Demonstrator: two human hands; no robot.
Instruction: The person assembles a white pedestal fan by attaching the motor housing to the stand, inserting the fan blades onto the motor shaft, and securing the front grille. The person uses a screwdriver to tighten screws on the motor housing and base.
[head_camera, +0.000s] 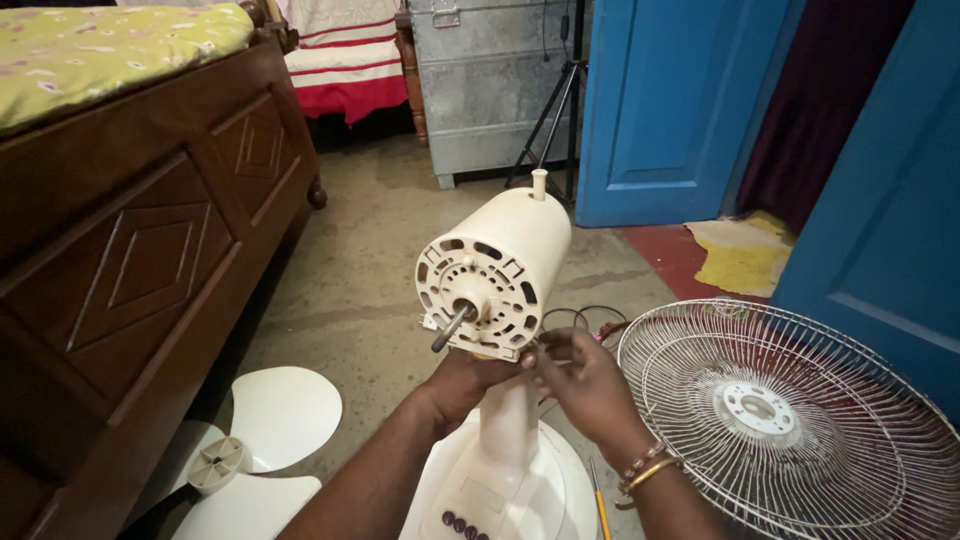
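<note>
Working under the cream plastic fan motor housing (497, 265), both hands, left (467, 380) and right (585, 385), pinch together at its lower front edge; the next move probably needs careful fingers there.

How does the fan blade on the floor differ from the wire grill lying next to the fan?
The fan blade is solid cream plastic with broad lobes; the wire grill is an open mesh of thin metal wires. The blade lies left of the fan body, by the wooden bed; the grill lies right, near the blue door. The grill looks larger. Both lie on the floor, detached from the fan.
</note>
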